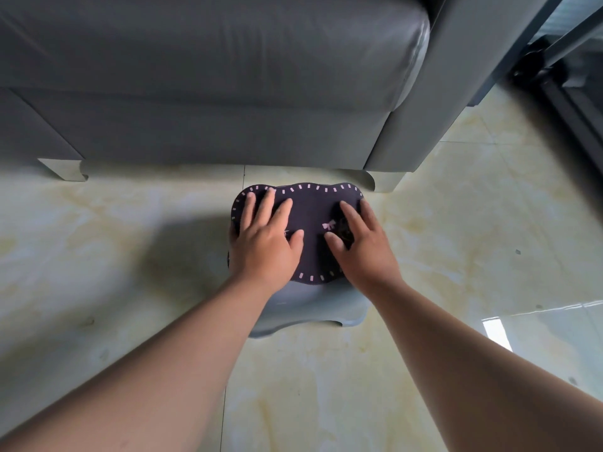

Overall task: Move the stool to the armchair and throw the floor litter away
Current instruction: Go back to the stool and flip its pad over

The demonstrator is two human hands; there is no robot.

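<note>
Head view: low grey stool [313,308] with a dark, wavy-edged seat pad [313,210] trimmed in pale dashes stands on the pale marbled tile floor [456,223], just in front of the grey armchair [228,76] and near its right front foot. Left hand [266,243] lies flat on the pad's left half, fingers spread, grip loose, clasping nothing. Right hand [365,246] lies flat on the right half, fingers likewise spread, beside a small pale bow mark [329,225].

matt leather armchair [208,60]; fabric-topped plastic stool [313,210]; glossy tile floor [456,223]
</note>
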